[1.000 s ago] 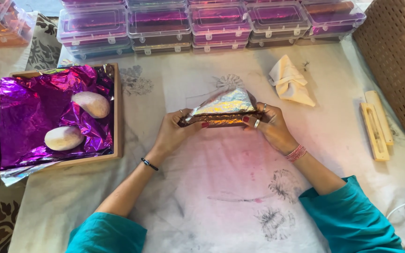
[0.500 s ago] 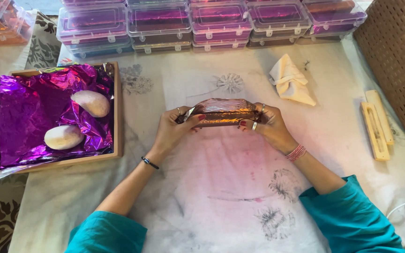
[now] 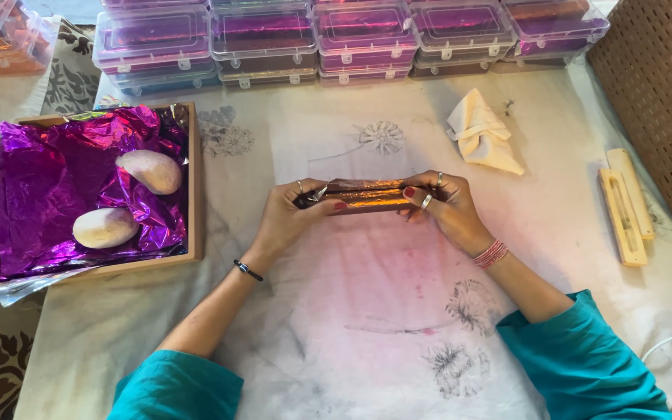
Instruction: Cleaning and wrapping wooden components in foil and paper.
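— Where is the foil bar?

— The foil bar lies level between both hands, just above the white cloth. The left hand pinches one end, the right hand grips the other.

— And around them?

— A wooden tray of purple foil with two stones sits to the left; clear boxes line the far edge.

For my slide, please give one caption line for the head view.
Both hands, left hand and right hand, hold a foil-wrapped bar beside a wooden tray of purple foil.
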